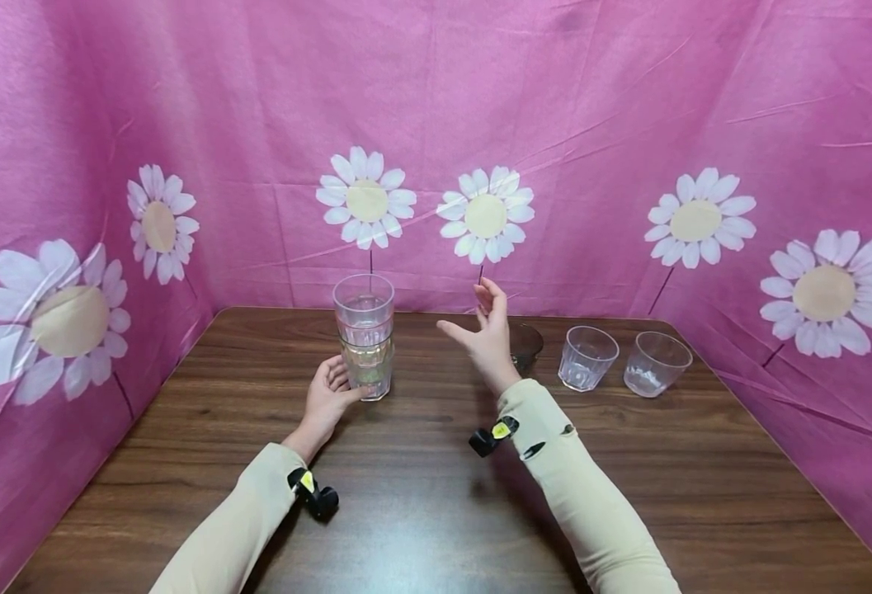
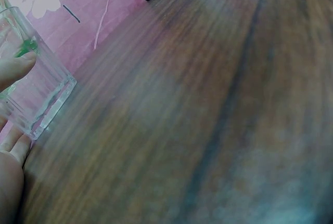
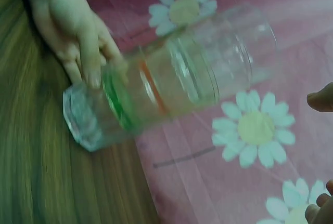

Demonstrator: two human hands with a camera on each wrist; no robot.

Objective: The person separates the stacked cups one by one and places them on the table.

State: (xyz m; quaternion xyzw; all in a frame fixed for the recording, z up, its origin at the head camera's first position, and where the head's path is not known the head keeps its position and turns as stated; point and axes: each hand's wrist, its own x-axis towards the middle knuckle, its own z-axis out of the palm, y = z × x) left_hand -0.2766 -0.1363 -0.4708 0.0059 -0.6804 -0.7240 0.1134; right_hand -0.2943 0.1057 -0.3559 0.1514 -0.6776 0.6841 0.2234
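Observation:
A tall stack of nested clear cups stands upright on the wooden table. My left hand holds it low, thumb in front and fingers around the side. In the right wrist view, green and orange bands show inside the stack, and the top cup is colourless. My right hand is raised to the right of the stack, thumb and fingers spread apart with nothing between them. Partly hidden behind that hand is a dark tinted cup on the table.
Two clear cups, a nearer one and one farther right, stand on the right side of the brown table. A pink cloth with white daisies rises behind the table and along both sides.

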